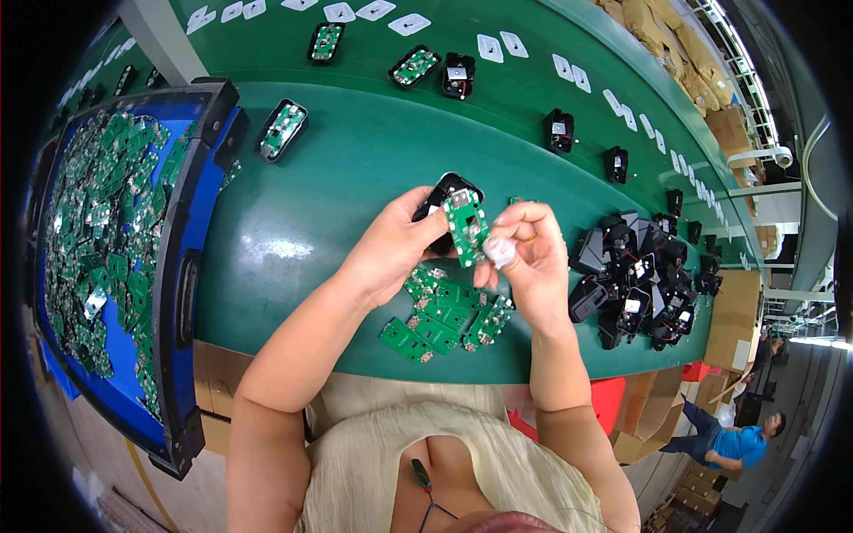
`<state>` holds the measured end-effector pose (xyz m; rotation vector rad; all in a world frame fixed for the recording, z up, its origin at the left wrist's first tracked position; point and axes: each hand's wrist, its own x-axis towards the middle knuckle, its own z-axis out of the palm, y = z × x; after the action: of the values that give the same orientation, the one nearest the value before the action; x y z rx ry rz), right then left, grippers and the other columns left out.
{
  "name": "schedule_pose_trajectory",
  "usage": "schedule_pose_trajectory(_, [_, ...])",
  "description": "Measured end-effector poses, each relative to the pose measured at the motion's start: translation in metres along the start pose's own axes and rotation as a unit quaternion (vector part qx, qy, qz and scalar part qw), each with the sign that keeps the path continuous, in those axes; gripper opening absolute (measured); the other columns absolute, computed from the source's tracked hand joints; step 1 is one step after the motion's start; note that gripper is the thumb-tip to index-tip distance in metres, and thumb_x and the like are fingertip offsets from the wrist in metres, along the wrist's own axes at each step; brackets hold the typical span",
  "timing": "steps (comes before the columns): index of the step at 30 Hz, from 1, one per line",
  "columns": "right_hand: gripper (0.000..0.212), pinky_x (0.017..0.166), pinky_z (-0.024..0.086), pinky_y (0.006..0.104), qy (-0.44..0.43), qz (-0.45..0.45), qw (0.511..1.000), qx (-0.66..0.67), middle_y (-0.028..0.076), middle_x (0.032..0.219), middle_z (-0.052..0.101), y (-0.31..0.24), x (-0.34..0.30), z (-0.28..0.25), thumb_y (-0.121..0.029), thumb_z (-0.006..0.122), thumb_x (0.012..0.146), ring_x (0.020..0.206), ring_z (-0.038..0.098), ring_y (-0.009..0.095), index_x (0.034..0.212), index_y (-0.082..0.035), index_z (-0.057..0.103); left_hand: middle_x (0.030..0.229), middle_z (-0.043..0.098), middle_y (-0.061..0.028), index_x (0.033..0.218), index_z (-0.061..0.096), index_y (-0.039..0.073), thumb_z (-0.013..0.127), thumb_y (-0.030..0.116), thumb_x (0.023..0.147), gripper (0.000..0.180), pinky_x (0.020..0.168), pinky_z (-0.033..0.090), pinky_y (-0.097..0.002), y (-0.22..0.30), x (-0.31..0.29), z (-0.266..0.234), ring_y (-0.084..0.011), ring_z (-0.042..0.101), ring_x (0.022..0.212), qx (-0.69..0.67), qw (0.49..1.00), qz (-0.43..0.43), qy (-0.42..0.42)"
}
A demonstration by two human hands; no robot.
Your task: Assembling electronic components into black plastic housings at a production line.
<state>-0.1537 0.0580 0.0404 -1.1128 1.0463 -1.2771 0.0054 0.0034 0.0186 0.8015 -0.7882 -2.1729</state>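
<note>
**Green Rectangular Circuit Board Between Both Hands, Over a Black Case**

The left grip (397, 244) is closed around a black plastic case (455, 183), its thumb beside the green rectangular circuit board (463, 224). The board is tilted in front of the case, between the two grips. The right grip (537, 262) has its fingers curled together at the board's right edge, with a small pale, rounded piece (500, 251) at the fingertips; whether it pinches the board I cannot tell.

Just below the grips, loose green circuit boards (433, 330) lie on the smooth green counter (346, 169). Right of the right grip is a heap of black plastic cases (626, 289). Well left of the left grip stands a black-framed blue tray (124, 342) loaded with green boards.
</note>
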Motion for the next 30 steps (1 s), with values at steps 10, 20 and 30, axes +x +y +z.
schedule_pose_trajectory(10, [0.024,0.053,0.042,0.0296,0.007,-0.328,0.829,-0.454,0.004,0.072,0.055,0.006,0.005,0.005,-0.003,0.07,0.064,0.063,0.052,0.019,0.087,-0.008,0.065,0.1,0.057,-0.006,0.116,0.046,0.005,0.044,0.006,0.088,0.029,0.077,0.048,-0.0281,0.001,-0.009,0.004,-0.0137,0.056,0.092,0.004,1.0,0.01,0.005])
schedule_pose_trajectory(20, [0.016,0.06,0.041,0.031,0.133,-0.34,0.804,-0.469,0.005,0.076,0.053,0.008,0.006,-0.001,-0.002,0.068,0.067,0.07,0.05,0.021,0.081,-0.008,0.063,0.119,0.048,-0.0075,0.129,0.036,0.0,0.04,0.024,0.096,0.041,0.096,0.035,-0.0275,-0.018,-0.006,0.016,-0.0132,0.044,0.11,0.022,0.987,0.146,-0.061])
schedule_pose_trajectory(30, [0.013,0.058,0.04,0.0316,0.12,-0.336,0.803,-0.477,0.006,0.077,0.054,0.011,0.011,0.001,-0.003,0.067,0.07,0.068,0.05,0.022,0.081,-0.008,0.061,0.123,0.046,-0.007,0.131,0.034,0.0,0.041,0.023,0.096,0.042,0.095,0.036,-0.0289,-0.022,-0.005,0.013,-0.0134,0.043,0.113,0.129,0.972,0.192,-0.038])
